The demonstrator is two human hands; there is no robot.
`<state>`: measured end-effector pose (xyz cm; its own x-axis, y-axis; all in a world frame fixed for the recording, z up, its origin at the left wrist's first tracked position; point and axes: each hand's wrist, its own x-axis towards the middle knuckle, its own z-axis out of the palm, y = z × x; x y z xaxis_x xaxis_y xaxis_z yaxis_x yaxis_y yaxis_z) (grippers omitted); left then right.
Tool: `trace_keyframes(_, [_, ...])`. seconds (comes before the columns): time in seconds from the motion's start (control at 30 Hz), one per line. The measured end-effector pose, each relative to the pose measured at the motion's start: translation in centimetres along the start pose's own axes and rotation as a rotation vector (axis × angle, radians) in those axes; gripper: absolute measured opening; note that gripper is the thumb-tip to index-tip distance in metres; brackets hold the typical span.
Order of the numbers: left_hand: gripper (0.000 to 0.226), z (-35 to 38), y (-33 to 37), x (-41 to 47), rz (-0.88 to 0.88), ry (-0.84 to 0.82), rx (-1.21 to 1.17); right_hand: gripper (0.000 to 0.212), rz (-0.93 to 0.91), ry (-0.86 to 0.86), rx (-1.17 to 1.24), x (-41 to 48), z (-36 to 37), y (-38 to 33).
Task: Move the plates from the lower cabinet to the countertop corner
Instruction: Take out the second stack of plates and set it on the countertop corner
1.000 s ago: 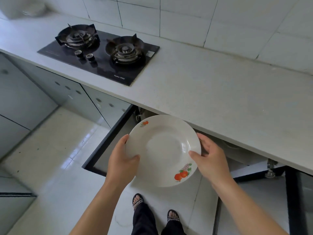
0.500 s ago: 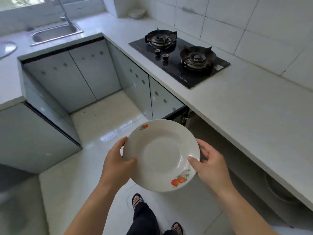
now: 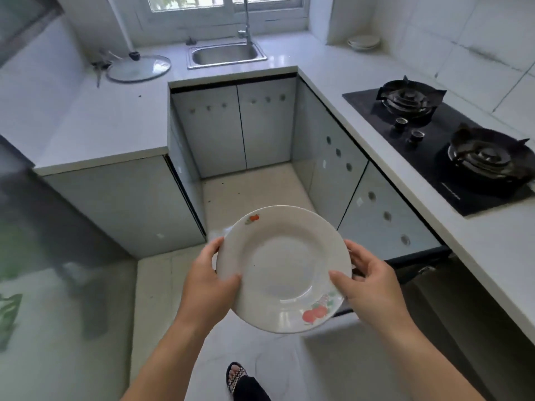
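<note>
I hold a white plate (image 3: pixel 282 267) with small fruit prints on its rim, level in front of me over the floor. My left hand (image 3: pixel 208 280) grips its left edge, thumb on top. My right hand (image 3: pixel 367 287) grips its right edge the same way. A small stack of white plates (image 3: pixel 364 42) sits in the far countertop corner by the window. The open lower cabinet (image 3: pixel 428 287) is a dark gap under the counter at my right; its inside is hidden.
A black two-burner gas hob (image 3: pixel 451 146) lies in the right countertop (image 3: pixel 333 70). The steel sink (image 3: pixel 225 55) and tap are under the window. A glass pot lid (image 3: pixel 139 68) rests on the left counter. Closed grey cabinet doors (image 3: pixel 240 128) line a narrow floor aisle.
My view has swung left from the open cabinet towards the sink and window. The plate stays in both hands and has come away from the cabinet, out over the floor.
</note>
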<state>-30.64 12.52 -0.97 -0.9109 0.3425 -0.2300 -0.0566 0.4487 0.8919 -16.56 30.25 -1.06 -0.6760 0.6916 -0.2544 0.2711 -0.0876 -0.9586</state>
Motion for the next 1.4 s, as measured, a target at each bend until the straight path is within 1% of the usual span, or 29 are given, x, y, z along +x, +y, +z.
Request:
trace_keyframes(0.27, [0.065, -8.3, -0.7, 8.5, -0.015, 0.121, -0.003, 0.052, -0.007, -0.127, 0.018, 7.5, 11.0, -3.6])
trace_keyframes(0.4, [0.066, -10.1, -0.7, 12.4, -0.041, 0.138, -0.021, 0.053, 0.001, -0.149, 0.012, 11.2, 14.1, -4.6])
trace_keyframes(0.53, [0.067, -10.3, 0.3, 17.1, -0.045, 0.122, -0.029, 0.053, -0.001, -0.14, 0.014, 15.4, 15.9, -5.5])
trace_keyframes(0.7, [0.067, -9.0, 2.7, 25.2, -0.043, 0.092, 0.012, 0.051, -0.014, -0.092, 0.028, 22.5, 17.3, -6.8])
trace_keyframes(0.87, [0.069, -6.0, 7.3, 35.9, -0.011, 0.058, 0.077, 0.051, -0.025, -0.025, 0.02, 33.0, 17.6, -9.4])
trace_keyframes(1.1, [0.069, -0.8, 14.1, 48.3, 0.043, -0.016, 0.068, 0.051, -0.039, 0.049, 0.051, 45.7, 15.0, -14.2])
trace_keyframes(1.23, [0.069, 1.9, 17.0, 53.6, 0.082, -0.046, 0.089, 0.053, -0.037, 0.1, 0.035, 50.8, 13.5, -15.7])
trace_keyframes(1.4, [0.068, 4.9, 20.0, 59.7, 0.124, -0.124, 0.124, 0.051, -0.023, 0.188, 0.065, 56.2, 12.5, -17.2])
